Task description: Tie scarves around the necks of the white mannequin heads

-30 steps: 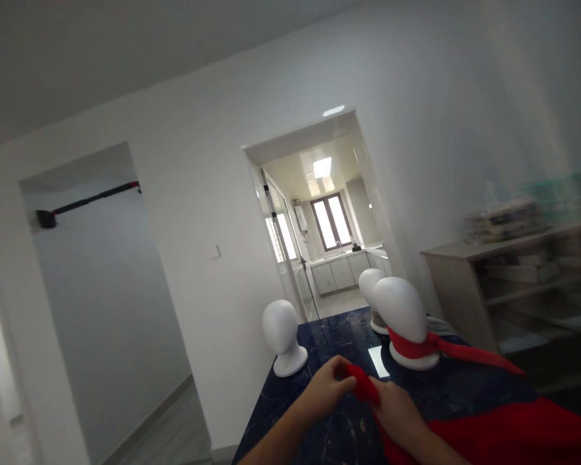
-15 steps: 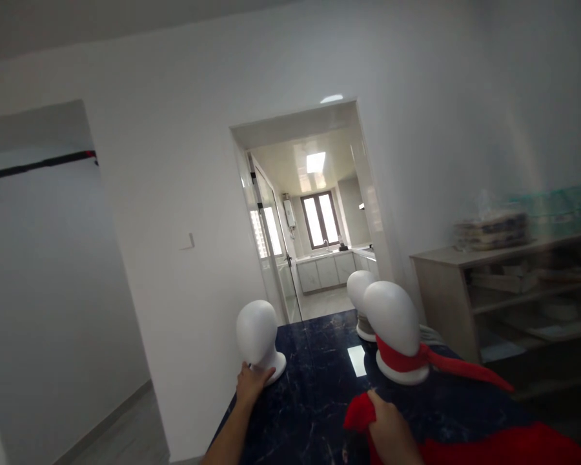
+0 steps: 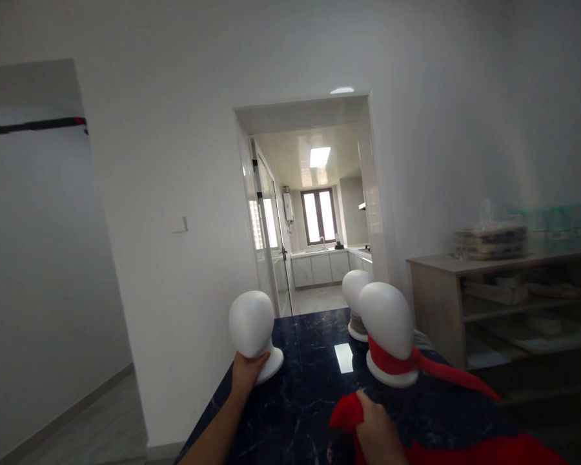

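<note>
At the table's left side stands a white mannequin head (image 3: 252, 323), upright on its round base. My left hand (image 3: 248, 374) is closed around the neck of this head, thumb toward the base. My right hand (image 3: 375, 423) grips a bunched end of a red scarf (image 3: 346, 413), and the rest of the cloth trails to the lower right over the table. Another white mannequin head (image 3: 386, 316), to the right, wears a red scarf (image 3: 390, 358) around its neck, its tail stretching right. Partly behind it is a further mannequin head (image 3: 356, 290) with something greyish at its neck.
The dark blue marbled table (image 3: 305, 361) runs toward a doorway into a kitchen (image 3: 319, 268). On the right, a wooden shelf unit (image 3: 436, 303) carries a wrapped pack (image 3: 491, 240) and greenish bottles (image 3: 556, 226). A white wall (image 3: 184, 310) borders the left.
My view has levelled and shifted slightly. Both hands keep their grips, the left on the mannequin head's neck and the right on the scarf; the heads stand where they stood.
</note>
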`<state>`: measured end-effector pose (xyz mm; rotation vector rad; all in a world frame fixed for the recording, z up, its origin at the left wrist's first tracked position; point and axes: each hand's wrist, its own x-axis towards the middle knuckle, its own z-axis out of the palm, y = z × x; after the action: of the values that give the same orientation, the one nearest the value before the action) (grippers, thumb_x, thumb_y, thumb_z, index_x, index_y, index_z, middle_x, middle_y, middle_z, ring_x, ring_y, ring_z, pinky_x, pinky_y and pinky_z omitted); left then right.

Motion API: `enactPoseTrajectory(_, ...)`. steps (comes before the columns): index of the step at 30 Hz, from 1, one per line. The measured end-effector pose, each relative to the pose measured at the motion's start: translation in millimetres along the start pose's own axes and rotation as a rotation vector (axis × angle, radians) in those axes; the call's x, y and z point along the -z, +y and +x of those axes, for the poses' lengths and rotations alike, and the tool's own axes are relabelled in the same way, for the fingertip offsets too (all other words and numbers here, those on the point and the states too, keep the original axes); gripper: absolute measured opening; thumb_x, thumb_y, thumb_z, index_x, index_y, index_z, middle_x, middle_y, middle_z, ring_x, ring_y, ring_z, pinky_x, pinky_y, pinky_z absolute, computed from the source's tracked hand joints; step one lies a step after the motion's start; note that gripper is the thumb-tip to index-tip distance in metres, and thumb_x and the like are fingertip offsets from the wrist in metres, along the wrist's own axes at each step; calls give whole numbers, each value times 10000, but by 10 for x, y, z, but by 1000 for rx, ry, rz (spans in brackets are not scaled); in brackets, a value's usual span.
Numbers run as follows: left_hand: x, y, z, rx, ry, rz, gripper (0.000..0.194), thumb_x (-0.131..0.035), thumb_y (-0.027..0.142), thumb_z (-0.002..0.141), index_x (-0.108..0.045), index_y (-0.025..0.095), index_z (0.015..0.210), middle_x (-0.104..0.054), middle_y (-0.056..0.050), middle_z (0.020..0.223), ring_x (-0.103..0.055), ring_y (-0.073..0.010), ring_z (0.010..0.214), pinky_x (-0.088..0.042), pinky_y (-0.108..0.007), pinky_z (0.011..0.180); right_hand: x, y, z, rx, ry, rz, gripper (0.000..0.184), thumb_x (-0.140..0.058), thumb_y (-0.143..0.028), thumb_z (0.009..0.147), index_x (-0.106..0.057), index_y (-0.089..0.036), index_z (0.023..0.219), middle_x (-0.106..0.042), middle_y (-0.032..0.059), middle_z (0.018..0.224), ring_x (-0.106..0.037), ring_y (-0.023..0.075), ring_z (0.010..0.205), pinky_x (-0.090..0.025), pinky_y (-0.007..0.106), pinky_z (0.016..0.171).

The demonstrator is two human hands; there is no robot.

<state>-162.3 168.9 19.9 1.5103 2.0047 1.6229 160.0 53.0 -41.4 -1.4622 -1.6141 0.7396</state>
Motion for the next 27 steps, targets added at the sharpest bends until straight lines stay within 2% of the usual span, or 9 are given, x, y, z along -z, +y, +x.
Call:
enactPoseTrajectory(3,-96,3,-314,-67,-30,-110,658,-844,332,733,-589,152,1311,-729,-122,1305,-691,-323,1212,-591,-386,997,86,-33,13,19,56,79,306,-466,-401,916,-731,-249,932,-798,49,843,-735,252,845,-512,337,801)
enactPoseTrajectory(5,-201,42,-626,-104,-61,-184,810,-878,415,635,-557,137,1326,-714,-165,1319,-690,-360,1204,-588,-433,1006,184,-47,31,69,145,204,325,-475,-433,918,-730,-232,926,-805,65,893,-731,265,871,-524,356,828)
enactPoseTrajectory(7,-315,107,-978,-149,-107,-244,864,-882,493,577,-561,141,1297,-698,-195,1319,-679,-388,1204,-573,-481,1019,321,-37,45,122,242,383,329,-550,-458,880,-741,-208,978,-812,89,999,-727,282,941,-536,374,881)
enactPoseTrajectory(10,-460,233,-1469,-186,-189,-312,901,-892,555,527,-568,167,1272,-689,-201,1318,-665,-402,1216,-552,-497,1040,620,26,45,99,337,690,393,-684,-484,790,-746,-197,1051,-815,79,1034,-727,285,967,-564,382,894)
enactPoseTrajectory(13,-545,380,-1822,-172,-243,-346,944,-897,583,486,-577,187,1281,-681,-202,1326,-652,-421,1228,-546,-500,1036,1064,93,21,-29,373,943,394,-767,-456,722,-738,-213,1031,-805,24,843,-734,257,772,-599,378,753)
enactPoseTrajectory(16,-569,519,-2034,-153,-262,-283,968,-913,557,442,-588,200,1281,-670,-202,1337,-625,-438,1259,-509,-499,1077,1615,101,-44,-97,309,1094,265,-782,-365,705,-726,-213,915,-780,10,737,-710,235,636,-606,372,665)
enactPoseTrajectory(21,-557,626,-2206,-141,-259,-221,898,-896,479,523,-563,174,1300,-666,-205,1338,-626,-408,1260,-495,-471,1080,2412,55,-262,-133,235,1165,109,-716,-286,772,-708,-214,852,-786,35,737,-738,229,668,-624,364,713)
enactPoseTrajectory(24,-535,623,-2265,-138,-205,-172,841,-876,477,554,-586,173,1283,-679,-191,1309,-637,-407,1248,-500,-464,1067,2607,13,-386,-168,179,1027,112,-695,-308,801,-661,-215,749,-738,32,650,-698,210,582,-590,331,608)
enactPoseTrajectory(27,-514,615,-2301,-173,-191,-103,820,-831,503,598,-592,144,1295,-680,-199,1297,-635,-400,1255,-495,-449,1071,2547,-108,-461,-164,161,877,204,-746,-358,790,-633,-211,705,-675,9,554,-626,183,478,-537,307,513)
